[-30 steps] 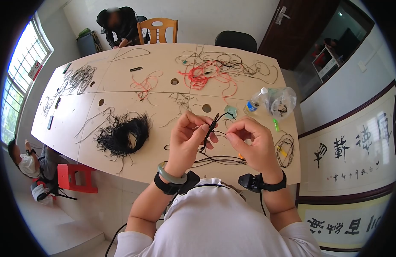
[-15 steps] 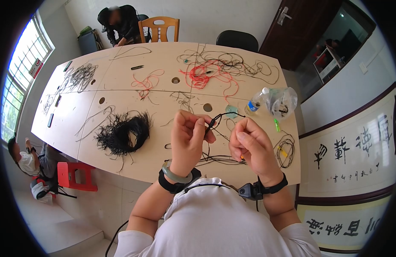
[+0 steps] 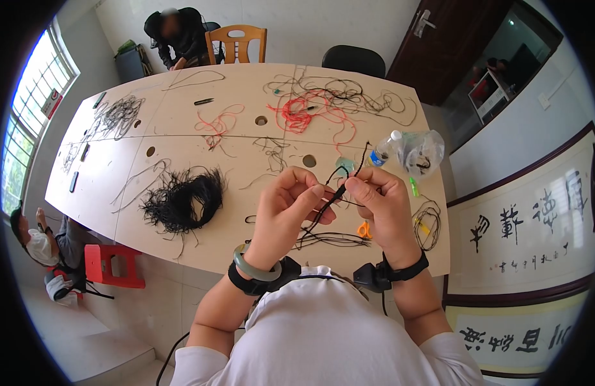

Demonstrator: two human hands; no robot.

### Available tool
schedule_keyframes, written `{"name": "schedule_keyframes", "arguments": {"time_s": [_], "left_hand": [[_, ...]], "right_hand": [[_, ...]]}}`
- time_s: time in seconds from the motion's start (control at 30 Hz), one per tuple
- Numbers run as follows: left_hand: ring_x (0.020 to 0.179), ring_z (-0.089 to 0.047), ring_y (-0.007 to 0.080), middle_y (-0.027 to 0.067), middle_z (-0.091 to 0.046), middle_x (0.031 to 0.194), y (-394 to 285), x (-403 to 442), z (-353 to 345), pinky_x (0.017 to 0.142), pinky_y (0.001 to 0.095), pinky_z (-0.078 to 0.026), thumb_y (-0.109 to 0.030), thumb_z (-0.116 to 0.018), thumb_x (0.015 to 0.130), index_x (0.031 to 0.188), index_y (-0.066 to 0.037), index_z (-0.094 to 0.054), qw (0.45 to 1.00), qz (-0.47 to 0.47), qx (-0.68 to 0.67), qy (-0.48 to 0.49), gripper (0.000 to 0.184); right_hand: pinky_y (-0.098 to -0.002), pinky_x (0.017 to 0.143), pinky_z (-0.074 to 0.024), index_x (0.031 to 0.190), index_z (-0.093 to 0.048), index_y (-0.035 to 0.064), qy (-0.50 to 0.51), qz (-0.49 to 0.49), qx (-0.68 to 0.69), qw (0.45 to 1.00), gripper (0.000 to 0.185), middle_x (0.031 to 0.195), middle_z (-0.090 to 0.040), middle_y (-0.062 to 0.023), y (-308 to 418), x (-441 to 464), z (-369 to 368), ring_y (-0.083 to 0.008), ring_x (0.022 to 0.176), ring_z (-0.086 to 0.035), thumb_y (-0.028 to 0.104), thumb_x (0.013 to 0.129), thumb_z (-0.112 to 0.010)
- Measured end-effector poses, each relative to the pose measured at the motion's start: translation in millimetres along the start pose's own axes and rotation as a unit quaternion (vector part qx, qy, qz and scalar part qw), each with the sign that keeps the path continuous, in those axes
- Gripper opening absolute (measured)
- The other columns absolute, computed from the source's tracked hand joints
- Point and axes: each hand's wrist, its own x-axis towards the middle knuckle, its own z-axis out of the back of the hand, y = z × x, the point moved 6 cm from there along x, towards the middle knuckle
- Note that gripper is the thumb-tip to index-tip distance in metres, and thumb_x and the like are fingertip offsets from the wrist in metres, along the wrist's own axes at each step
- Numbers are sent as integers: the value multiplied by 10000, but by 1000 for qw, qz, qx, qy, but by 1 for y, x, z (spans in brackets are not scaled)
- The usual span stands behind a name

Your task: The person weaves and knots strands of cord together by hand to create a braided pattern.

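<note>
Between my two hands, above the table's near edge, is a black braided cord (image 3: 339, 192) with a thicker knotted stretch. My left hand (image 3: 291, 202) pinches thin strands of it between thumb and fingertips. With thumb and forefinger, my right hand (image 3: 376, 198) grips the cord at the knotted part, and a loose end rises above that hand. More black cords (image 3: 329, 240) lie on the table below my hands. Orange-handled scissors (image 3: 364, 229) rest beside them, near my right wrist; their blades are hard to make out.
On the table (image 3: 133, 219) lie a bundle of black cords (image 3: 210, 199), red cord (image 3: 297, 119) and tangled dark cord (image 3: 381, 103). A bottle (image 3: 380, 156) and a clear plastic bag (image 3: 421, 154) stand at right. One person (image 3: 178, 38) sits across; another (image 3: 46, 241) is at left.
My right hand has moved left and up to the knotted part of the cord, close to my left hand. The cord's end now points upward, and the orange scissors have come into view.
</note>
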Motion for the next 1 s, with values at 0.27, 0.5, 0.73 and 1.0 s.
{"name": "schedule_keyframes", "arguments": {"time_s": [0.27, 0.5, 0.73, 1.0], "left_hand": [[755, -638, 150, 109, -619, 965, 4, -3, -5, 665, 260, -534, -117, -492, 940, 944, -59, -472, 993, 33, -100, 57, 62], [747, -621, 116, 75, -637, 930, 0, -7, -15, 643, 228, -513, -145, -550, 931, 1037, -19, -517, 994, 40, -52, 87, 168], [689, -585, 84, 51, -637, 808, 1, -6, -2, 630, 216, -482, -137, -631, 885, 948, 18, -597, 993, -58, 102, 6, 171], [688, -586, 106, 62, -630, 754, 0, 1, 14, 649, 228, -476, -146, -593, 898, 895, 23, -613, 1000, -5, -2, -2, 170]], "right_hand": [[-193, 415, -168, 821, -636, 42, 4, -37, 26, 999, 191, 533, -449, 89, 7, -5, 0, 8, 452, -260, 227, 860, -664], [-178, 421, -196, 851, -643, 22, 7, -17, -6, 1000, 209, 543, -470, 80, 15, -5, 1, 11, 460, -302, 229, 858, -666], [-176, 435, -258, 927, -649, 7, 11, 35, -113, 993, 203, 621, -554, 41, 16, -7, -12, 11, 485, -361, 204, 878, -637], [-199, 434, -234, 948, -657, 7, 44, -1, -158, 986, 178, 525, -443, 76, 4, -9, -13, 4, 482, -305, 169, 889, -613]]}}
